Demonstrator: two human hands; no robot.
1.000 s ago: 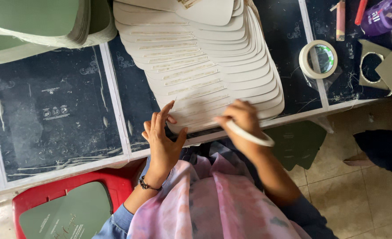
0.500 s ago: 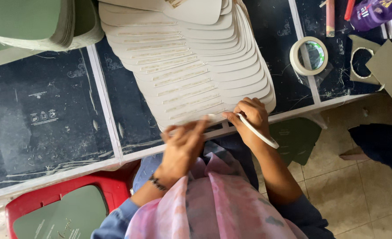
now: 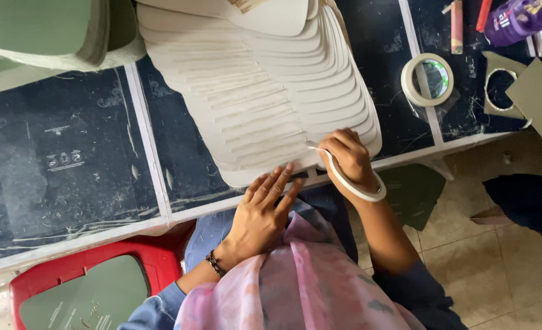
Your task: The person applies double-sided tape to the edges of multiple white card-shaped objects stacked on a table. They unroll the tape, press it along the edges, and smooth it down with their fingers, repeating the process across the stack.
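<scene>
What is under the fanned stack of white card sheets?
The fanned stack of white card sheets lies on the dark tabletop. The lower sheets show edges only; anything else beneath is covered.

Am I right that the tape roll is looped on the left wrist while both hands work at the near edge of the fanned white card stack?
Not quite: in the head view the tape roll is looped on the right hand at the wrist, not the left. Both it and the left hand are at the near edge of the fanned white card stack.

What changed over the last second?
The left hand slid off the fanned cream card stack toward the person, fingertips now at its near edge. The right hand, tape ring on its wrist, stayed pinching the tape strip there. The tape roll is unmoved.
</scene>
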